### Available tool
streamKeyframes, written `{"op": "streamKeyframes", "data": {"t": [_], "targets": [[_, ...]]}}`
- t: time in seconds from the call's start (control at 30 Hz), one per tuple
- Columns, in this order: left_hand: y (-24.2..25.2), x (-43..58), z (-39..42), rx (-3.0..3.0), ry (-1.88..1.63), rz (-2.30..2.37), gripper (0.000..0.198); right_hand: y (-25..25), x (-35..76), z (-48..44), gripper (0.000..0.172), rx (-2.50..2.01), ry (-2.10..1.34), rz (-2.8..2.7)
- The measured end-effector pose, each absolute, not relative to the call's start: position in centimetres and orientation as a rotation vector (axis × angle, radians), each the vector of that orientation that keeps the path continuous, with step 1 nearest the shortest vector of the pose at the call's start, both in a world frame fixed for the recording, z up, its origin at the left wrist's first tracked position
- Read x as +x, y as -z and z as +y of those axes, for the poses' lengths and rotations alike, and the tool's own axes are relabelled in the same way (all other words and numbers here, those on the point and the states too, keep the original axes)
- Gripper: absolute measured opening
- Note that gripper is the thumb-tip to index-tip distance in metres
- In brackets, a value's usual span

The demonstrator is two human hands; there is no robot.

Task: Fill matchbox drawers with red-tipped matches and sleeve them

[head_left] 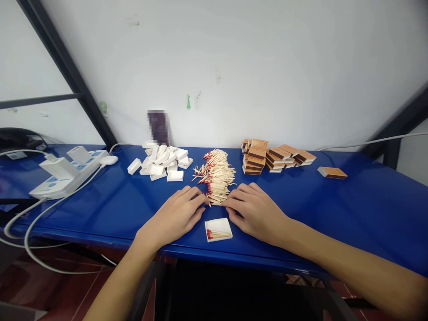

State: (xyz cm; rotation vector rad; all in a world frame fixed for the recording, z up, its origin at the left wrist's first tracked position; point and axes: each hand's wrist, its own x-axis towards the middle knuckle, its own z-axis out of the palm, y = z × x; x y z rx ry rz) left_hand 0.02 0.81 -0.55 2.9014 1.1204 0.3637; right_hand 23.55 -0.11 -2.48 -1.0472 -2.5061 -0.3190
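Observation:
A heap of red-headed wooden matches lies on the blue table in a long row. My left hand touches the heads at the near end of the heap, fingers bent and thumb apart from the index finger. Opposite it, my right hand has its fingertips at the plain ends of the same matches, thumb also apart. Neither hand is closed round anything. Between my wrists, nearer to me, sits a white matchbox tray with several matches along its near side.
White empty trays are piled at back left, with one near the heap. Orange matchbox sleeves are stacked at back right. A single matchbox lies further right. A power strip with plugs and white cables occupies the left. A wall stands behind.

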Motion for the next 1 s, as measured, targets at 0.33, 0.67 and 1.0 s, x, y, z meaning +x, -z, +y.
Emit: {"op": "streamKeyframes", "data": {"t": [0.33,0.67,1.0], "targets": [[0.84,-0.09,0.94,2.923,-0.368,1.114,0.03,2.52,23.58,-0.08,0.014,-1.05,0.349,-2.496],[1.02,-0.3,0.92,2.965,-0.518,1.089,0.027,2.61,23.75,-0.01,0.013,-1.076,0.379,-2.485],[1.07,-0.2,1.25,2.979,-0.445,1.059,0.028,2.52,23.92,0.53,0.011,-1.057,0.379,-2.534]]}}
